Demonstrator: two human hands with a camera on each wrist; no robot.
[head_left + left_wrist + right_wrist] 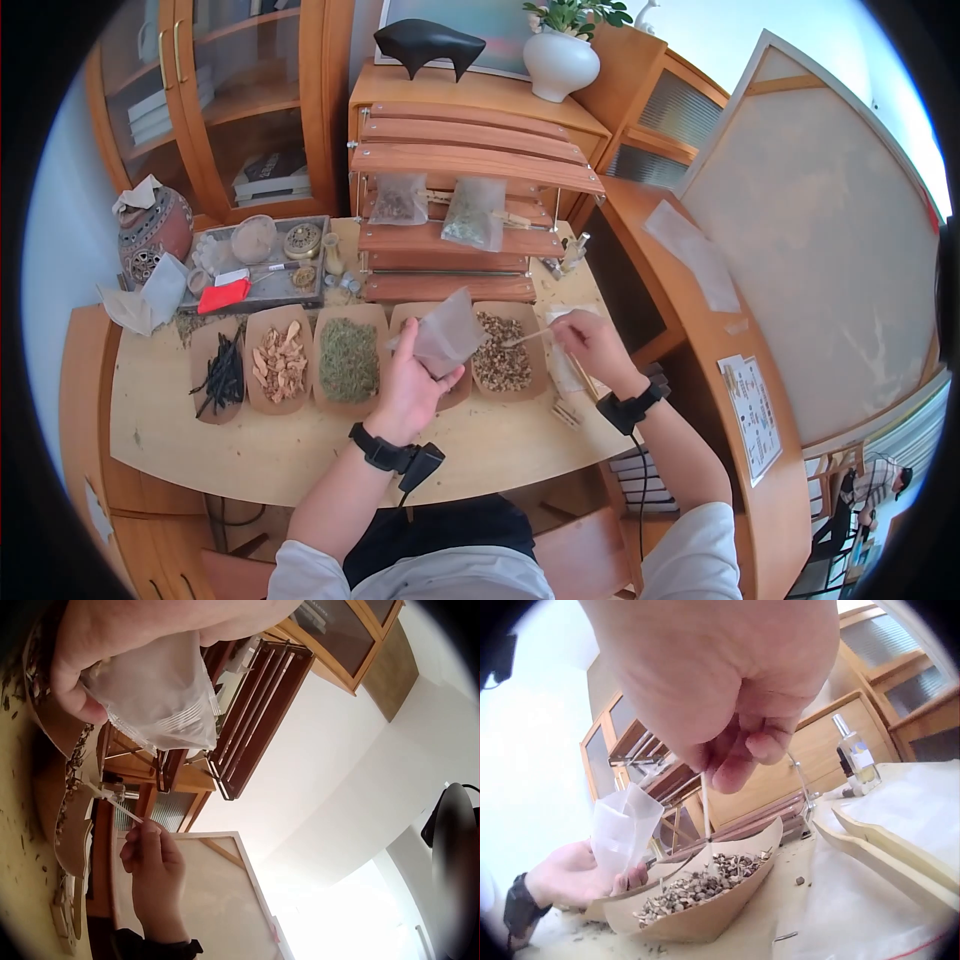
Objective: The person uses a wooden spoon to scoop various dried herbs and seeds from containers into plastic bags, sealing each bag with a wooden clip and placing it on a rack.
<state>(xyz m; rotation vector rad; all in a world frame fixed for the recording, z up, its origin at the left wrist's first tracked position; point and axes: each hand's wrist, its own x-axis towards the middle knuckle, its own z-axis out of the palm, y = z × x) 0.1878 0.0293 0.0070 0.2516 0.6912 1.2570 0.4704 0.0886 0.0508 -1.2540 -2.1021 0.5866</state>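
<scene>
My left hand [408,392] holds a translucent white pouch [450,335] between thumb and fingers, its corner pointing up. In the left wrist view some brownish bits show near the thumb inside the pouch [154,697]. My right hand [597,348] pinches the thin handle of a small pale spoon [528,338]. The spoon's lower end reaches into a brown paper tray [697,926] of chopped dried brown-and-cream herb pieces [503,365]. In the right wrist view the handle [706,806] slants down into that heap. Another paper tray is mostly hidden behind my left hand.
To the left stand paper trays of dark sticks [220,375], pale slices [280,360] and green herb [350,360]. Wooden tongs [889,859] lie on the right. Behind, a slatted wooden rack [450,240] bears two filled pouches [473,213] with clothespins. A grey tray [270,290] holds small vessels.
</scene>
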